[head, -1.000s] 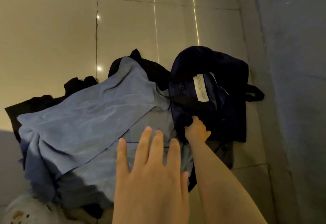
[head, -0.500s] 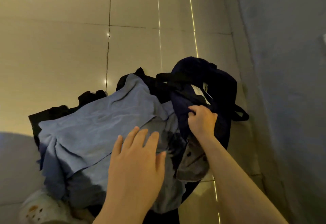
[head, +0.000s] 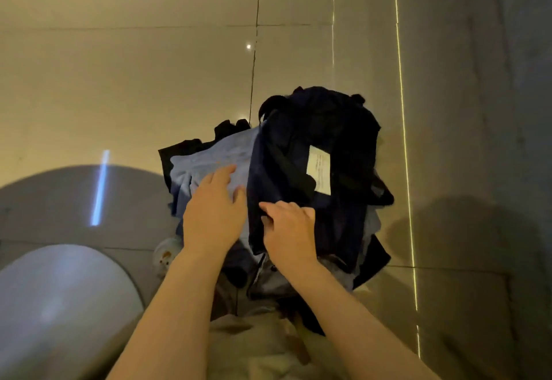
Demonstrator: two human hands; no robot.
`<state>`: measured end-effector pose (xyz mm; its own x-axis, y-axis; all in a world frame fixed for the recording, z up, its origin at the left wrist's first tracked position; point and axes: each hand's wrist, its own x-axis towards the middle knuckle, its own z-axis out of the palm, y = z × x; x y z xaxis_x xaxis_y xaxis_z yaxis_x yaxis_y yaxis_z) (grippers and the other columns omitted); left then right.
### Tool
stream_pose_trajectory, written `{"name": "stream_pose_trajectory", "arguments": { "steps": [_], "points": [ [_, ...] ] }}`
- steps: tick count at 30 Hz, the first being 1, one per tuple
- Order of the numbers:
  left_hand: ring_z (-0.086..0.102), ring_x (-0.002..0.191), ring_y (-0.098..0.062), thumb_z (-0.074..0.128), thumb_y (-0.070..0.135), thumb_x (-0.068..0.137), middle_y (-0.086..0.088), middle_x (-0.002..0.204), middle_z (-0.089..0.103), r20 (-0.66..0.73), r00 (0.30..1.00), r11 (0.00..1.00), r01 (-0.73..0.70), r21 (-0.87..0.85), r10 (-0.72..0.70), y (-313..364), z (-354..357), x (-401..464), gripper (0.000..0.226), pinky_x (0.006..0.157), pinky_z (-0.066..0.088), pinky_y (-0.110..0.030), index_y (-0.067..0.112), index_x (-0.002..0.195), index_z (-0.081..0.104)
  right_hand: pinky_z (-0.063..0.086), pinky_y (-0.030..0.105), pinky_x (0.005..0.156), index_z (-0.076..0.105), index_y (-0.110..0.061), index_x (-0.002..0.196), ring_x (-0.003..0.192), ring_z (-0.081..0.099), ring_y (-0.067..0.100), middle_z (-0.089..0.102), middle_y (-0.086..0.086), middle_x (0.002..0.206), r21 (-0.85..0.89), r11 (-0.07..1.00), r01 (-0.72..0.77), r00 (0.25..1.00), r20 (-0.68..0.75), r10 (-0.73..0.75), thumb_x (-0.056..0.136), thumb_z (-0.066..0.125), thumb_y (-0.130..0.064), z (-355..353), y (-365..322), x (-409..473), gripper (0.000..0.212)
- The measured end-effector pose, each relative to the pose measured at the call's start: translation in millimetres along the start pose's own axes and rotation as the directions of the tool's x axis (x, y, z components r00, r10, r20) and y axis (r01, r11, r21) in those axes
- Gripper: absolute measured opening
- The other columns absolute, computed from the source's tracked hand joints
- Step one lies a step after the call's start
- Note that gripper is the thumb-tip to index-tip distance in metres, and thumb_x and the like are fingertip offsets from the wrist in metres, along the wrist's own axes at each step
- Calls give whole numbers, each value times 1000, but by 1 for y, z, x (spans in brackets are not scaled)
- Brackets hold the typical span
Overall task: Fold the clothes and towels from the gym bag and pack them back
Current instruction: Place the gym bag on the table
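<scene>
At the far left a pale rounded object (head: 59, 305) sat low on the tiled floor (head: 119, 80). Right of it lay the pile: a black garment (head: 179, 149) at the back, and a light blue towel (head: 209, 158) spread over it. The left hand (head: 213, 215) rested flat on the towel, its grip released, fingers straight. Just beside it, the right hand (head: 288, 230) pinched the near edge of the navy gym bag (head: 313, 155), its grip grasping the fabric. The bag lay on top of the clothes, overlapping the towel's right side, a white label (head: 319, 169) showing inside. A grey wall (head: 493, 110) ran along the right.
</scene>
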<state>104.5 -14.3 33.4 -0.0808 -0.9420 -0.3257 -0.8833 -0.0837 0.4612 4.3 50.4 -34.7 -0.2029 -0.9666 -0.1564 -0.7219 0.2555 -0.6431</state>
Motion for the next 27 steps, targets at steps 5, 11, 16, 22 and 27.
{"name": "stream_pose_trajectory", "arguments": {
  "steps": [5, 11, 16, 22, 27],
  "points": [
    [50, 116, -25, 48, 34, 99, -5, 140, 42, 242, 970, 994, -58, 94, 34, -17, 18, 11, 49, 84, 41, -34, 25, 145, 34, 36, 33, 81, 69, -19, 110, 83, 57, 19, 69, -1, 89, -67, 997, 47, 984, 175, -34, 77, 61, -13, 39, 20, -25, 35],
    [47, 118, -28, 50, 42, 96, -6, 146, 31, 440, 898, 980, -110, 166, 26, -50, 40, 38, 64, 95, 44, -38, 29, 151, 20, 36, 44, 97, 56, -24, 130, 118, 50, 23, 56, -1, 127, -82, 983, -164, 986, 24, 166, 90, 55, -36, -1, 77, -24, 41],
    [23, 142, -31, 57, 50, 89, -10, 158, 7, 456, 888, 998, 53, 46, -68, -77, 70, 52, 75, 111, 31, -44, 39, 150, 15, 30, 41, 110, 31, -37, 145, 135, 32, 22, 33, 1, 147, 45, 873, -485, 870, 124, 477, 88, 57, -52, -21, 133, -8, 65],
    [26, 141, -26, 64, 51, 82, -8, 154, 24, 546, 829, 976, 199, -89, -119, -110, 97, 60, 81, 114, 29, -43, 38, 149, 21, 39, 37, 108, 25, -37, 147, 129, 38, 7, 37, -10, 147, 420, 685, -595, 803, 311, 508, 91, 62, -27, -2, 136, 9, 68],
    [28, 136, -9, 74, 17, 82, 8, 151, 25, 538, 838, 837, 360, -413, -95, -114, 107, 60, 93, 112, 29, -29, 33, 151, 14, 37, 30, 104, 29, -38, 146, 123, 32, 1, 36, -20, 131, 434, 634, -641, 768, 384, 513, 90, 63, -10, 4, 136, 17, 71]
  ]
}}
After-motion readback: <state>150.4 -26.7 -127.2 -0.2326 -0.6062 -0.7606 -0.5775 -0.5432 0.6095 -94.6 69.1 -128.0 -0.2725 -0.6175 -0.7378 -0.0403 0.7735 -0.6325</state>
